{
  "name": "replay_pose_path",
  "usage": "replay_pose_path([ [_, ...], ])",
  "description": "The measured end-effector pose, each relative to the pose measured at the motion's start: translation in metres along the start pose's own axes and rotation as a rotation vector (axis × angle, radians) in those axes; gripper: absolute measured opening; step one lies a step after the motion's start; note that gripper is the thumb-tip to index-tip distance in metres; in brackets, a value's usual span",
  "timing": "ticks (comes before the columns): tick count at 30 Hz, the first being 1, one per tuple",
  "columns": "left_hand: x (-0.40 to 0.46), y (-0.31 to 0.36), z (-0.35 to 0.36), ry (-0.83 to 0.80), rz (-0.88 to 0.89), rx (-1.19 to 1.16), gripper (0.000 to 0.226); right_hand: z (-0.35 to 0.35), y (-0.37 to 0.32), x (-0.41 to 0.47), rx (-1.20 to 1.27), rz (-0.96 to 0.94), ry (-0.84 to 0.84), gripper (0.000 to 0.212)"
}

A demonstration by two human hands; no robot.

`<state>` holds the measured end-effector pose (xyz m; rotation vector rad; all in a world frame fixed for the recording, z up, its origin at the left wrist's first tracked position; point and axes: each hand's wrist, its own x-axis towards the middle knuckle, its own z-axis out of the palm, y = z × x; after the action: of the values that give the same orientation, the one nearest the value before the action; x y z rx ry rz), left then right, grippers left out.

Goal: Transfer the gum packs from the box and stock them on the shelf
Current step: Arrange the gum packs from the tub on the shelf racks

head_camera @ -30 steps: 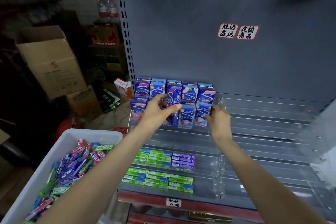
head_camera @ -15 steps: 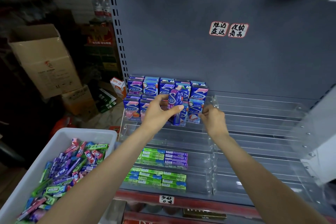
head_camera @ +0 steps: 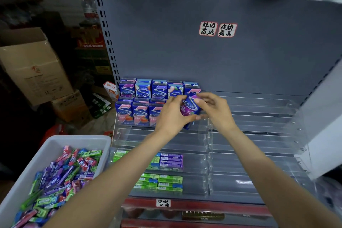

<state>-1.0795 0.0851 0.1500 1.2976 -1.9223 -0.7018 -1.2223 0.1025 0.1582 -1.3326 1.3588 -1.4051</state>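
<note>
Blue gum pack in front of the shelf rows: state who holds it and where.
Both hands: left hand pinches the blue gum pack at its left side, right hand at its top right edge.

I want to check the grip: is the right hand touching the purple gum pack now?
Touching. The head view shows the right hand with its fingertips on the purple gum pack, while the left hand grips it from the other side.

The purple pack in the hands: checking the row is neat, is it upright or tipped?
Tipped. The purple pack leans sideways between the left hand and right hand, unlike the upright packs beside it.
</note>
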Motion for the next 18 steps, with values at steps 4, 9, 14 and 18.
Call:
replay_pose_path([
  [4,0.003,-0.013,-0.014,-0.041,0.090,0.209,0.066,-0.013,0.007,0.009,-0.129,0.017,0.017,0.021],
  [9,0.006,-0.038,-0.031,-0.107,0.149,0.626,0.065,-0.013,0.021,0.019,-0.421,-0.095,0.036,0.023],
  [14,0.006,-0.043,-0.032,-0.161,0.155,0.698,0.061,0.002,0.032,0.020,-0.629,-0.213,0.041,0.028],
  [18,0.007,-0.042,-0.030,-0.136,0.157,0.710,0.056,0.012,0.042,0.016,-0.701,-0.260,0.057,0.025],
])
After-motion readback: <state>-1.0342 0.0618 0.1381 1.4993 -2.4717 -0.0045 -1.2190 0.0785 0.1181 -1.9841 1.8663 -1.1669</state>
